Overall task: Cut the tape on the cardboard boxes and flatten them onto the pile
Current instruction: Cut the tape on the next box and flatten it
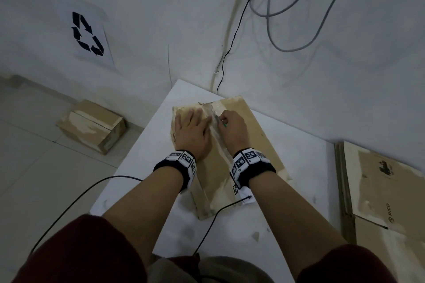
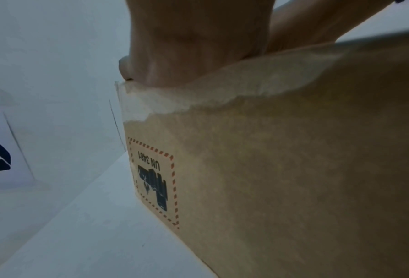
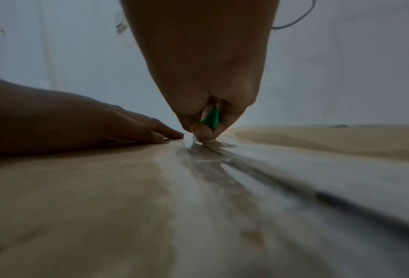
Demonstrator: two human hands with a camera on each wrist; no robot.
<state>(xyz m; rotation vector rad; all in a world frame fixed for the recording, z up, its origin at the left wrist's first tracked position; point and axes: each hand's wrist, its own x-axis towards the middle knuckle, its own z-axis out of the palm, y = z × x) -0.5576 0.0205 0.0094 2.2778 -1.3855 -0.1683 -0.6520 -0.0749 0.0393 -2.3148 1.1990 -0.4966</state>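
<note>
Clear tape (image 1: pixel 216 132) ran along the centre seam of the cardboard box (image 1: pixel 250 135), which sat on the white table (image 1: pixel 142 167) in the corner of the room. At the far part of that seam the right hand (image 1: pixel 233 130) had its fingers curled tight round a small green cutter (image 3: pixel 210 117), the tip down on the tape, probably so the seam could be slit toward the body. Just beside it, on the left flap, the left hand (image 1: pixel 192 132) lay flat with its fingers straight and slightly spread; that seemed meant to keep the box from sliding and the flap from giving way under the blade. The left wrist view showed the box's side wall standing upright, with a hazard label (image 2: pixel 154 184) printed near its corner, so the box had not yet been flattened. Flattened cardboard (image 1: pixel 379 193) lay stacked to the right of the table, presumably the pile. Another closed box (image 1: pixel 92 125) waited on the floor to the left, below a recycling sign (image 1: pixel 87 33) on the wall.
</note>
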